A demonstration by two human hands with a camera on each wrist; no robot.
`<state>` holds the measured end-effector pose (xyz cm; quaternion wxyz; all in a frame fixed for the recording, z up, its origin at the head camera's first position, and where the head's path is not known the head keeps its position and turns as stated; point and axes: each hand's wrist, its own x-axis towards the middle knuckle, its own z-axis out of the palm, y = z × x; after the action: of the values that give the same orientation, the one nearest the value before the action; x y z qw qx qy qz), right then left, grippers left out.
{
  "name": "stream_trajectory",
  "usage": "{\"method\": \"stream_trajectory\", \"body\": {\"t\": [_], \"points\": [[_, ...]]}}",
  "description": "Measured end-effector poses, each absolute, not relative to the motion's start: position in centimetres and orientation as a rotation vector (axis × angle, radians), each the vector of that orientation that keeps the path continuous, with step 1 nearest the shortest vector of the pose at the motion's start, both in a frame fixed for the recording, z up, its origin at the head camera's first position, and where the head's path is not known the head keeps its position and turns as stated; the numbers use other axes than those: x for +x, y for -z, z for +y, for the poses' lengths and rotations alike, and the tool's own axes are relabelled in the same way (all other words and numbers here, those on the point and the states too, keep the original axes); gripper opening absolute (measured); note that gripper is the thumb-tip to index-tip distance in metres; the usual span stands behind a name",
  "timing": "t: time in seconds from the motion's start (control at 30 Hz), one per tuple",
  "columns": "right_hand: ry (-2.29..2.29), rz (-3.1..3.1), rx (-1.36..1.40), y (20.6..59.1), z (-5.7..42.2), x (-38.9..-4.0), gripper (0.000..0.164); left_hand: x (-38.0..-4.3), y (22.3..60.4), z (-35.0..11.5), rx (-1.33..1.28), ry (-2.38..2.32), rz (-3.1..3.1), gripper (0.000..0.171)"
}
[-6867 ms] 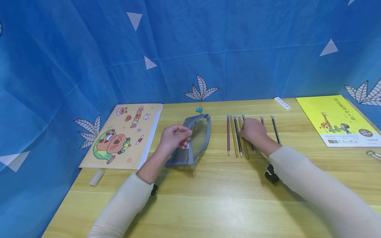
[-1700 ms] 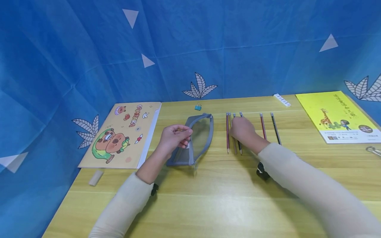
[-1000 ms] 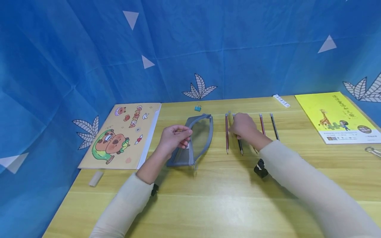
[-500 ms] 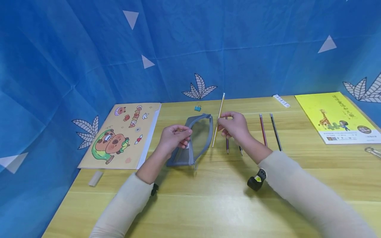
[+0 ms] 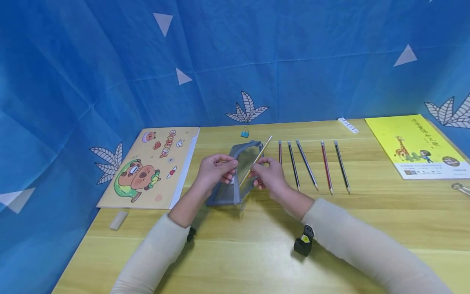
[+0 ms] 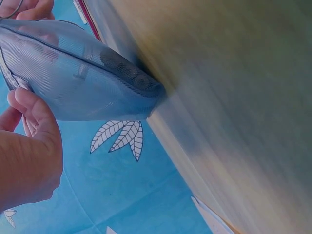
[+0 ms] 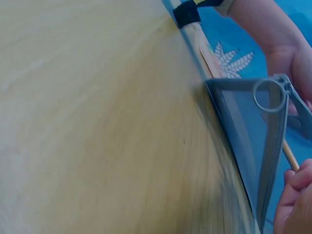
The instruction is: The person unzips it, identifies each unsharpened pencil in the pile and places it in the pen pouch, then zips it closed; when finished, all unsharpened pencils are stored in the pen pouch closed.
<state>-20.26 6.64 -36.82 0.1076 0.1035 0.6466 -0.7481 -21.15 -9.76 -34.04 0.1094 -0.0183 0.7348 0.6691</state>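
Observation:
My left hand (image 5: 216,169) pinches the upper edge of a grey mesh pencil case (image 5: 224,194) that stands with its zipped mouth spread toward the right. Between the thumb and fingers of my right hand (image 5: 271,174) is a gold pencil (image 5: 265,147), slanted, its lower end inside the mouth of the case. In the right wrist view the pencil (image 7: 291,155) shows beside the zipper ring (image 7: 269,95). A dark patterned shape (image 6: 126,72) shows through the mesh in the left wrist view. To the right of my right hand, several dark and red pencils (image 5: 293,165) lie side by side.
A capybara folder (image 5: 147,171) lies at left, with a grey eraser (image 5: 118,220) in front. A blue binder clip (image 5: 244,133) and a white strip (image 5: 348,125) sit toward the back. On the right are a yellow book (image 5: 418,147) and a metal object (image 5: 460,188).
My right hand has lifted the gold pencil out of the row and carried it left into the case's mouth. Fewer pencils lie in the row than at first. The left hand keeps its hold.

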Motion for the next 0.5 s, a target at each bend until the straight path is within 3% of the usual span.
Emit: {"method": "stream_trajectory", "body": {"t": [0.5], "points": [[2.068, 1.906, 0.289, 36.81, 5.74, -20.15, 0.027, -21.0, 33.96, -9.65, -0.041, -1.966, 2.16, 0.019]]}}
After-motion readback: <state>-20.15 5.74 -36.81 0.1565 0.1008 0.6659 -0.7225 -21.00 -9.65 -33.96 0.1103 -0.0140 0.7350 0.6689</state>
